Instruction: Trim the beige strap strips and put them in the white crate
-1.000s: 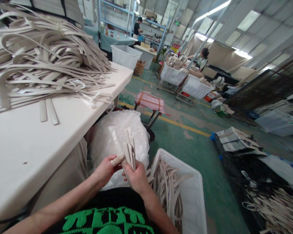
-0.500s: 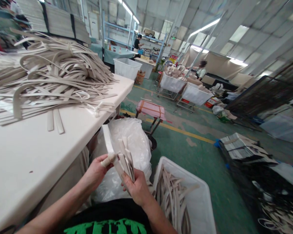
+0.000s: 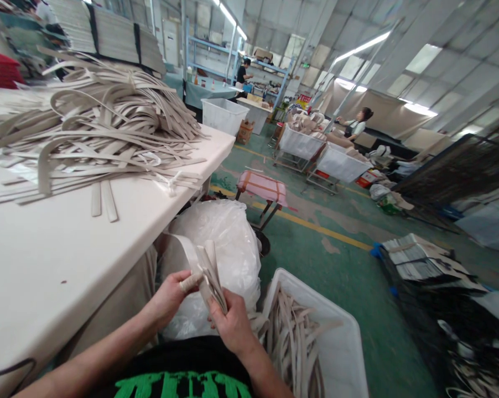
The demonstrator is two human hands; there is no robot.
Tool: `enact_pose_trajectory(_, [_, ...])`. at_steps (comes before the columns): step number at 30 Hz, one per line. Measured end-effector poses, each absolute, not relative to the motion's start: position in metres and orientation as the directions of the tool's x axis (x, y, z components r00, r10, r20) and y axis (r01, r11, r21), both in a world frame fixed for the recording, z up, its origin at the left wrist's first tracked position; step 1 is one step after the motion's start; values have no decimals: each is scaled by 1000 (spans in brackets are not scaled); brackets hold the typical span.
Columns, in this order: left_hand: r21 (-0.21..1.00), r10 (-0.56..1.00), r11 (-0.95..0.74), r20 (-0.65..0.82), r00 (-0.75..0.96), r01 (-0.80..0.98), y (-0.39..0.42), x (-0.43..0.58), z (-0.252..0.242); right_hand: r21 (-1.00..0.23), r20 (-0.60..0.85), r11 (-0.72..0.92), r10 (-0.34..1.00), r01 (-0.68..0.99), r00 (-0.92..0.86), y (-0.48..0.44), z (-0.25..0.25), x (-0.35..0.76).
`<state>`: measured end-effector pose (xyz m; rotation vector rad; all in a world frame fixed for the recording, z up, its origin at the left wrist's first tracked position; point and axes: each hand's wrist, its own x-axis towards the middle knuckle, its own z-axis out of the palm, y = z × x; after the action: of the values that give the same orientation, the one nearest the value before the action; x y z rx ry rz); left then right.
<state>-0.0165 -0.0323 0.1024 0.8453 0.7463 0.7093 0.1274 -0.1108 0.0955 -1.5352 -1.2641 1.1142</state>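
Observation:
My right hand (image 3: pixel 232 320) is closed around a small bundle of beige fabric strips (image 3: pixel 211 276), their ends pointing up and away from me. At the bundle's left side, my left hand (image 3: pixel 172 296) is closed with its fingertips on a pale, whitish strip (image 3: pixel 187 247) that curves up to the left. Beige wrapping covers one finger of that hand. The exact contact of the left thumb is hidden. Beyond both hands lies a large clear plastic bag (image 3: pixel 228 237). More beige strips (image 3: pixel 291 326) lie in a white bin (image 3: pixel 341 337) by my right forearm.
A big heap of beige strips (image 3: pixel 120 121) covers the far part of the white table (image 3: pixel 34 249) at left. A pink-topped stool (image 3: pixel 263 187) stands ahead on the green floor. White carts (image 3: pixel 341 161) and two people are farther back. Bundled stacks (image 3: pixel 415 257) lie at right.
My left hand's wrapped finger has come in closer against the bundle. The whitish strip, straighter before, now bends over to the left. The view has shifted slightly.

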Motion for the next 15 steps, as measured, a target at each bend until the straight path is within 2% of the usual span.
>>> enact_pose_trajectory(3, [811, 722, 533, -288, 630, -240, -42, -12, 99, -962, -134, -157, 984, 225, 117, -111, 96, 128])
enact_pose_trajectory(6, [815, 805, 506, -330, 493, -281, -36, -15, 96, -954, -181, -190, 982, 234, 61, -116, 94, 132])
enact_pose_trajectory(9, [827, 852, 483, -368, 372, -289, -29, -21, 90, -929, -168, -176, 984, 325, 53, -119, 89, 133])
enact_pose_trajectory(11, [816, 806, 520, -371, 462, -252, -33, -19, 87, -922, -139, -162, 986, 352, 89, -116, 88, 131])
enact_pose_trajectory(13, [796, 735, 562, -355, 578, -226, -38, -15, 87, -935, -135, -168, 983, 311, 126, -110, 90, 129])
enact_pose_trajectory(15, [777, 733, 573, -344, 586, -260, -36, -14, 90, -950, -170, -196, 978, 245, 123, -107, 93, 129])
